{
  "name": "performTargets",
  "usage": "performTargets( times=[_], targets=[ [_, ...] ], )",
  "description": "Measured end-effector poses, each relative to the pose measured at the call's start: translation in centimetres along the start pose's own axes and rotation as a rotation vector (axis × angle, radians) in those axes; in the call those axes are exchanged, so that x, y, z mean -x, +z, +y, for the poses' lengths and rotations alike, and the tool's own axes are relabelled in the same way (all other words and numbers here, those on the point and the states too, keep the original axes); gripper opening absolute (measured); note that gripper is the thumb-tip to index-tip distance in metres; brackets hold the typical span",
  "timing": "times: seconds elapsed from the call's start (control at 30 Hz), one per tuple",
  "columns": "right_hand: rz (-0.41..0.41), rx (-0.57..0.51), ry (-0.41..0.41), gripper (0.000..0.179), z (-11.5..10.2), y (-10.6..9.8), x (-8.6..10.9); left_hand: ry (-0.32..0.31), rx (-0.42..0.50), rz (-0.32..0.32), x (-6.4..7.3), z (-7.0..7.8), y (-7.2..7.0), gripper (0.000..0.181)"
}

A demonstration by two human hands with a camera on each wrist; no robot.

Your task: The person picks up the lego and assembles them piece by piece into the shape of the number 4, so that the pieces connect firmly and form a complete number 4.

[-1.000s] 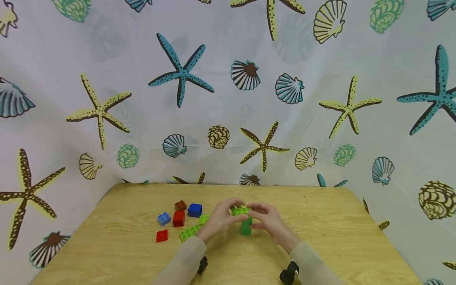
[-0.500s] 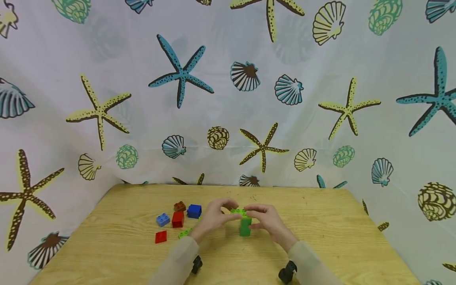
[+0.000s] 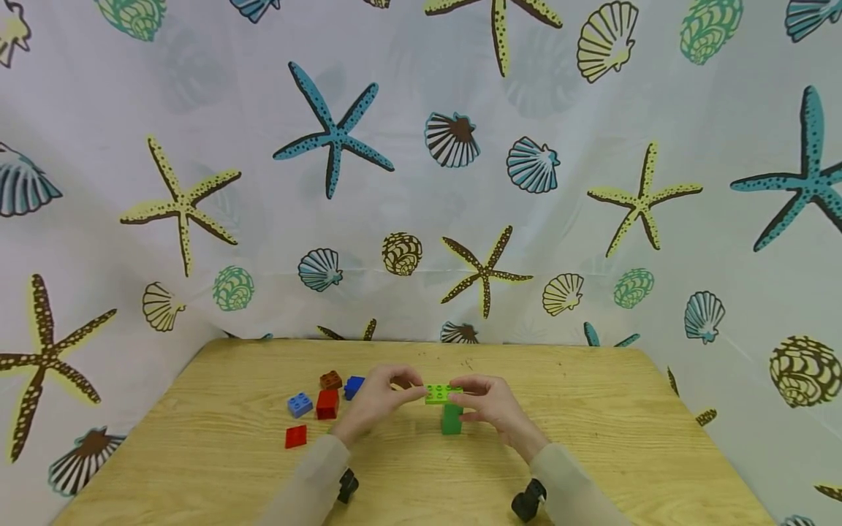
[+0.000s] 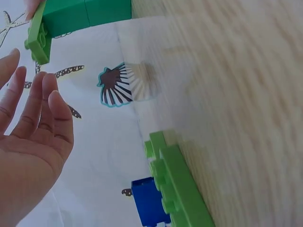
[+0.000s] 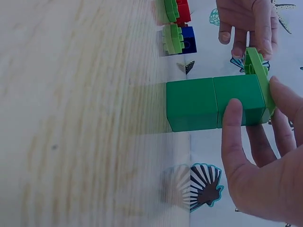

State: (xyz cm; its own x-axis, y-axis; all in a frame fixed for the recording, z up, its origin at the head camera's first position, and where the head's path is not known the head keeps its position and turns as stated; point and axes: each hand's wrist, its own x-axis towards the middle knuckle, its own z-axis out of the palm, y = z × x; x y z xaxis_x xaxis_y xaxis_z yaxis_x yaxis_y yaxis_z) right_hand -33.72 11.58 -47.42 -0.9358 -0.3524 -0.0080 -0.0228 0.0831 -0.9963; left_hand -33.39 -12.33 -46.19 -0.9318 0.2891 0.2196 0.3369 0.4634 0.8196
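Note:
Two green toy building bricks (image 5: 191, 105) stand stacked upright on the table, in front of me in the head view. On top lies a light green studded brick (image 3: 437, 395), flat and longer than the stack, overhanging to the left. My right hand (image 3: 498, 409) grips the stack from the right; in the right wrist view one fingertip presses the upper brick's side and another lies on the light green brick. My left hand (image 3: 376, 400) is just left of the overhanging end, fingers loosely bent, holding nothing; the left wrist view shows a gap between them.
To the left lie a red brick (image 3: 327, 404), a flat red piece (image 3: 296, 436), a light blue brick (image 3: 300, 405), a brown brick (image 3: 331, 380) and a dark blue brick (image 3: 353, 386). Light green bricks (image 4: 182, 184) lie behind my left forearm. A patterned cloth (image 3: 408, 190) hangs behind the table.
My left hand has drawn away leftward from the light green brick, now covering the loose light green bricks in the head view. My right hand stays at the stack.

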Motion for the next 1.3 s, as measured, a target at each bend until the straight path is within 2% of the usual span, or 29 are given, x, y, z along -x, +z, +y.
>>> performTargets(
  times=[0.27, 0.47, 0.67, 0.9, 1.1, 1.17, 1.3],
  targets=[
    [0.008, 0.055, 0.001, 0.035, 0.1, 0.1, 0.1, 0.021, -0.025, -0.024, 0.8, -1.0, -1.9, 0.008],
    [-0.001, 0.048, 0.003, 0.035, -0.1, 0.3, 0.1, -0.003, -0.033, -0.028, 1.6, -2.1, -3.2, 0.006],
    [0.004, 0.039, 0.015, 0.034, 0.1, 0.3, 0.2, 0.044, -0.047, -0.078, 2.3, -2.7, -3.8, 0.010],
    [0.009, 0.043, 0.008, 0.034, 0.1, 0.2, 0.1, 0.001, -0.047, -0.099, 2.9, -3.3, -5.1, 0.012],
    [0.008, 0.046, 0.020, 0.034, 0.1, 0.1, 0.1, -0.060, -0.034, -0.162, 3.5, -4.2, -6.3, 0.023],
    [0.003, 0.045, 0.015, 0.034, 0.0, 0.2, 0.1, -0.063, -0.036, -0.181, 3.6, -4.4, -6.6, 0.025],
    [-0.002, 0.032, 0.005, 0.032, -0.1, 0.2, 0.2, -0.026, -0.076, -0.222, 3.6, -4.7, -7.3, 0.026]
  ],
)
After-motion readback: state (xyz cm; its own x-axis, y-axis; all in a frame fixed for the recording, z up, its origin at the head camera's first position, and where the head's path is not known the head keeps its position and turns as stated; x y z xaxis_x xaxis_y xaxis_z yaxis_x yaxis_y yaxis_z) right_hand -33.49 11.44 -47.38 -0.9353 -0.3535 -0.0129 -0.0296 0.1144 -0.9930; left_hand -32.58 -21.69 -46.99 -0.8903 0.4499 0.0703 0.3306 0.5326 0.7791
